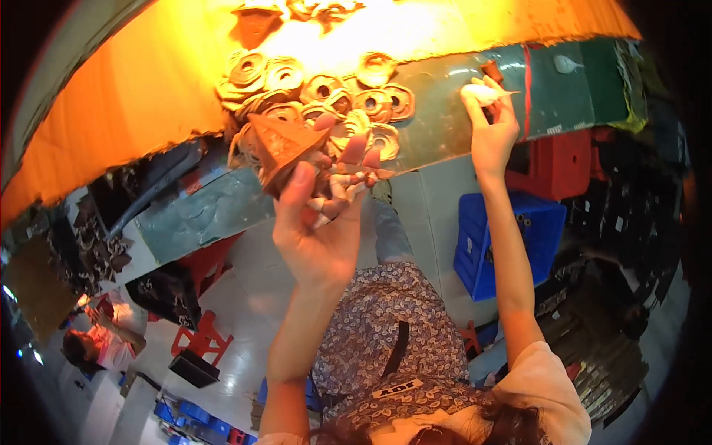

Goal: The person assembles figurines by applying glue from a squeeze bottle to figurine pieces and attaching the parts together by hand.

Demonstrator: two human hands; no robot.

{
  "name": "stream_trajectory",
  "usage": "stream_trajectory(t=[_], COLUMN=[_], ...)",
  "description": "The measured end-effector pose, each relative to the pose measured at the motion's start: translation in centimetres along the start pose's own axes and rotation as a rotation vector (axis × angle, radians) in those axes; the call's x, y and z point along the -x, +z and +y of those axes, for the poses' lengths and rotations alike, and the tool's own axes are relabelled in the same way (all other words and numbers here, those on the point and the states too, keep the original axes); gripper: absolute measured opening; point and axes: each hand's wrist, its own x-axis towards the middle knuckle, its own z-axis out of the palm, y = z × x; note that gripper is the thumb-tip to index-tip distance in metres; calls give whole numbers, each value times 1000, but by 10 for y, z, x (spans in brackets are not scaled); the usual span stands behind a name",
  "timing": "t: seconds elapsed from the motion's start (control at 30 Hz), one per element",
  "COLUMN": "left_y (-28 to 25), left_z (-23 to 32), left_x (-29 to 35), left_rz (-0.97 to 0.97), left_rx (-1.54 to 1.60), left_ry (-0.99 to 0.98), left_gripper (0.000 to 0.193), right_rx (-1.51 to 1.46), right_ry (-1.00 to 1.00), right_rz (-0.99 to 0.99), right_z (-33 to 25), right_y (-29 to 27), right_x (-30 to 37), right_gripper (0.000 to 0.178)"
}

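Note:
My left hand [320, 241] is closed around an orange-brown, sharp-edged, faceted piece [285, 147], holding it up in front of the table's near edge. White wraps show on some of its fingers. Just beyond it lies a heap of brown, wavy-edged rings [323, 89] with holes in their middles. Out to the right, my right hand [493, 137] pinches a small white object [483, 93] with a thin pointed tip over the green tabletop. A small brown piece [492, 71] sits right beyond those fingers; whether they touch it I cannot tell.
Bright light falls on an orange sheet [133, 96] at the far side. On the green table [437, 137] are a red strip [527, 89] and a small whitish item [567, 64]. Below stand a blue crate [471, 245] and red stool [560, 163]. Another person [111, 334] works at lower left.

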Motion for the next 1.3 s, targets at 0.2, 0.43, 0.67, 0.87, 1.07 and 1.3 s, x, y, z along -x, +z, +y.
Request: stream_trajectory(t=[0.2, 0.43, 0.67, 0.87, 1.07, 1.3], left_y=[5, 14, 19, 20, 22, 24], left_z=[17, 17, 21, 21, 21, 20], left_x=[-7, -17, -20, -18, -14, -13], left_rz=[-40, -152, -277, -332, -333, -357], left_rx=[-68, 13, 50, 115, 178, 167], left_ry=[90, 211, 249, 223, 164, 156], left_gripper=[41, 40, 33, 27, 37, 48], right_rx=[-256, -237, -294, -172, -104, -115], right_ry=[34, 84, -375, -387, -383, -425], right_rz=[-316, -725, -554, -535, -554, -556], right_z=[-59, -141, -141, -157, -163, -163], right_y=[-4, -35, -29, -31, -32, -33], right_x=[35, 84, 80, 79, 77, 75], right_gripper=[32, 43, 47, 41, 36, 36])
